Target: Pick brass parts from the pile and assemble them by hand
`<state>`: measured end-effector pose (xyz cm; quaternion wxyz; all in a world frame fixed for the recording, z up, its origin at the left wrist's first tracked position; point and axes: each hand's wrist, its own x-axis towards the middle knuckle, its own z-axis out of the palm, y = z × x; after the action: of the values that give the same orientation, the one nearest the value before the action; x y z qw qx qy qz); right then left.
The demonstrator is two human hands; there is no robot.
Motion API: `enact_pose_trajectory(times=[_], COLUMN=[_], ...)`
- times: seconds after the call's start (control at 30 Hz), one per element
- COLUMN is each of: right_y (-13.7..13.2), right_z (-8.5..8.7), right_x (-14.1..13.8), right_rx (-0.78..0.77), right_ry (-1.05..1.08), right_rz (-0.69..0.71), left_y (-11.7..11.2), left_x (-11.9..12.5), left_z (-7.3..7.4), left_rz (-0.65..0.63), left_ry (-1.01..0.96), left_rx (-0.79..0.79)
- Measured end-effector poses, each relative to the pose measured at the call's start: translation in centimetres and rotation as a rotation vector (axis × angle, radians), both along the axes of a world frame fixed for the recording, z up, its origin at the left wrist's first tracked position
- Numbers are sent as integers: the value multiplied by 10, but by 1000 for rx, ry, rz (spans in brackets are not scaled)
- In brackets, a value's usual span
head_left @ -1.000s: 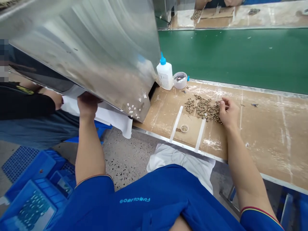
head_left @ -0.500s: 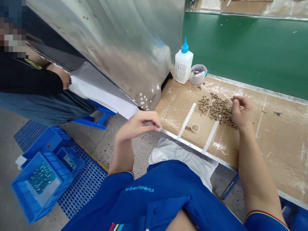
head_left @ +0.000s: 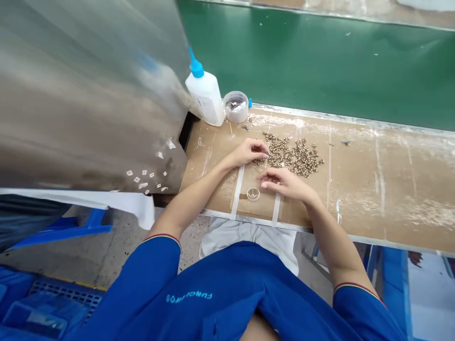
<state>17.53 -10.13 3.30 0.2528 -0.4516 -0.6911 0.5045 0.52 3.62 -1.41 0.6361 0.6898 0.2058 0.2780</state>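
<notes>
My left hand point(head_left: 250, 152) rests at the left edge of a pile of small brass-coloured metal parts point(head_left: 302, 158). Its thumb and fingers are drawn together at the tips; anything between them is too small to make out. Just in front of the pile, my right hand point(head_left: 286, 182) points leftward with bent fingers and the thumb close to them. What its fingertips hold, if anything, cannot be made out. Below those fingertips sits a small clear round dish point(head_left: 253, 193) with a thin light piece in it, on the cardboard-covered bench point(head_left: 359, 189).
A white bottle with a blue nozzle point(head_left: 206, 97) stands at the back left beside a tape roll point(head_left: 236, 107) with scraps inside. A metal panel point(head_left: 88, 104) bounds the left side. Behind the bench runs a green surface point(head_left: 320, 66). Blue bins point(head_left: 39, 312) are on the floor.
My view has swung to the right. My left hand has come from beyond the bench's front edge to the pile. My right hand has moved from the pile's right side to near the dish.
</notes>
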Motion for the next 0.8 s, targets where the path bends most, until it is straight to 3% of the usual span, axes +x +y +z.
enact_pose_trajectory(times=[0.1, 0.27, 0.4, 0.53, 0.67, 0.8], right_y=[-1, -2, -4, -4, -4, -2], right_z=[-2, -14, -18, -19, -17, -13], right_x=[-3, -8, -11, -14, -17, -18], right_rx=[-90, 20, 135, 126, 84, 169], right_ry=[-3, 15, 24, 31, 21, -20], right_rz=[99, 101, 49, 15, -4, 14], left_y=[-4, -16, -22, -18, -13, -10], left_x=[-5, -11, -18, -32, -37, -35], left_z=[-5, 2, 19, 34, 31, 20], left_rz=[86, 127, -3, -201, -422, -434], left_ry=[-40, 39, 79, 138, 238, 228], left_rx=[-20, -43, -79, -115, -202, -251])
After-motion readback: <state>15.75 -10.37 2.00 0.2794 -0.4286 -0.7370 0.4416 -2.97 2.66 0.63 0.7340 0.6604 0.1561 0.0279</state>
